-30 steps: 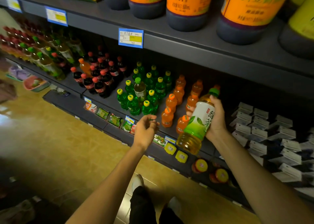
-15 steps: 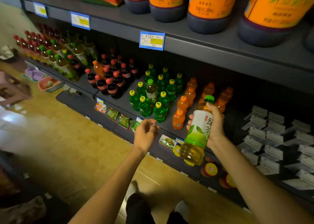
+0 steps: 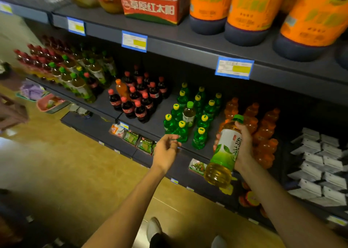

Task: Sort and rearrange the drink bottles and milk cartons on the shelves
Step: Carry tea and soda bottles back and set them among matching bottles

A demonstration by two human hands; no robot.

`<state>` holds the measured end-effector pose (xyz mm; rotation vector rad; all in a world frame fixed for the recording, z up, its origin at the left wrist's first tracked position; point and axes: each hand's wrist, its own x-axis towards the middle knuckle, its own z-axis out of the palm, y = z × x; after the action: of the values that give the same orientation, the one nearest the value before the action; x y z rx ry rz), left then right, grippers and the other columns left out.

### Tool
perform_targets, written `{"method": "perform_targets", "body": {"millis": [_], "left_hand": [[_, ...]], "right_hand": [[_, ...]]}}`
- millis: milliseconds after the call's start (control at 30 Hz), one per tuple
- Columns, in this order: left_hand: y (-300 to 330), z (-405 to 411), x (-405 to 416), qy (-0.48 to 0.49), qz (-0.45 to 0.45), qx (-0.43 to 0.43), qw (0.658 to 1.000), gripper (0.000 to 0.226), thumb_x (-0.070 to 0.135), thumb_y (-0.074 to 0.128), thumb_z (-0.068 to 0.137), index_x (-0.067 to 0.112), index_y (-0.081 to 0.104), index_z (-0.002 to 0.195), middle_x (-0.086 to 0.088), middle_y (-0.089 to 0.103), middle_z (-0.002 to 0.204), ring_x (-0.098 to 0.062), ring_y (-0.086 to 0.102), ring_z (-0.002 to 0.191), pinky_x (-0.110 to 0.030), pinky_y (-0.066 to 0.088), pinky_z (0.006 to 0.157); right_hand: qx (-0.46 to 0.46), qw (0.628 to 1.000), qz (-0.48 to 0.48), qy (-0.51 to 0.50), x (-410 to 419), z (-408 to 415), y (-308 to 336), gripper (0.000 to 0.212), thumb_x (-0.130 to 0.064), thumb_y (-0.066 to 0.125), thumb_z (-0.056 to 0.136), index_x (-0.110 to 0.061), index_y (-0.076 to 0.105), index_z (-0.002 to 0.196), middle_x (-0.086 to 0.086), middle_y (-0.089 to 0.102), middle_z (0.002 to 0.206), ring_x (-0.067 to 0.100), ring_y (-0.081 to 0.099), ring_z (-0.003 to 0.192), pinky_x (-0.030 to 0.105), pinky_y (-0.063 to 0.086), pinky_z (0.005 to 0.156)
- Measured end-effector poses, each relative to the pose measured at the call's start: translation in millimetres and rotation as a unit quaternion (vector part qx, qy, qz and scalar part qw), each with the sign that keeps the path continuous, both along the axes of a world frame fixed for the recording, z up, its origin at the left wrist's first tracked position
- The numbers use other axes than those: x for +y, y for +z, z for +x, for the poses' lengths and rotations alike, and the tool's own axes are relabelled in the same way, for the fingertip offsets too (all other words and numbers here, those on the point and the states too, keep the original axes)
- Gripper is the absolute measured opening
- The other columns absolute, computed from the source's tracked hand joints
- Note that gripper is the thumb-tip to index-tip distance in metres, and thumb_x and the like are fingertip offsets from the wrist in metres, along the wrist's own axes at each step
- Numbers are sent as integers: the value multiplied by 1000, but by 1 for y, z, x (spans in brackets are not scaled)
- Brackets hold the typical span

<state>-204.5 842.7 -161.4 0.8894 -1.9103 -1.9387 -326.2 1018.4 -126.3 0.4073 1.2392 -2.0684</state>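
Head view: right hand [image 3: 243,146] grip wraps tea bottle [image 3: 225,150]; left hand [image 3: 165,150] empty.

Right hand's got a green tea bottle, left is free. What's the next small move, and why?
Probably reach the left hand to the stray green-capped tea bottle standing among the green soda bottles and lift it out. It matches the tea bottle in the right hand's grip, and more like them stand at the shelf's far left.
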Motion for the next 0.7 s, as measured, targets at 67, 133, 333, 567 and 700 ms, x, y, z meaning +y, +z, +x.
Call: {"method": "perform_targets", "body": {"millis": [67,133,333,567,700], "left_hand": [[0,5,-27,3,-10,-3,1000,20,4,41,102,16,57,97,-4,64,80,-21,57,67,-28,48,56],[1,12,-48,10,-4,1,1000,17,3,41,102,10,56,101,-6,63,80,-13,59,64,-21,49,57],[-1,37,-109,23,1,4,1000,20,4,41,102,16,56,97,-6,63,79,-17,58,64,-27,48,59],[-1,73,-191,97,-13,4,995,17,1,43,101,9,58,101,-6,64,78,-12,61,63,-23,53,62],[-2,72,-225,128,-7,15,992,22,1,44,100,15,60,93,-4,64,74,-13,61,64,-35,54,70]], "right_hand": [[9,1000,16,0,-23,7,1,47,-55,64,75,-8,64,73,9,63,68,21,57,56,27,47,57],[16,1000,17,-1,-43,11,0,47,-55,65,73,-8,65,72,10,62,69,22,58,55,27,49,55],[39,999,12,23,-107,23,1,46,-53,60,81,-9,66,68,9,61,66,21,58,54,28,47,57],[60,994,12,87,-205,43,12,46,-51,58,83,-9,66,65,9,61,64,22,56,50,27,49,52],[65,990,25,122,-251,43,16,45,-51,62,77,-6,61,73,10,61,65,23,57,51,28,49,53]]}}
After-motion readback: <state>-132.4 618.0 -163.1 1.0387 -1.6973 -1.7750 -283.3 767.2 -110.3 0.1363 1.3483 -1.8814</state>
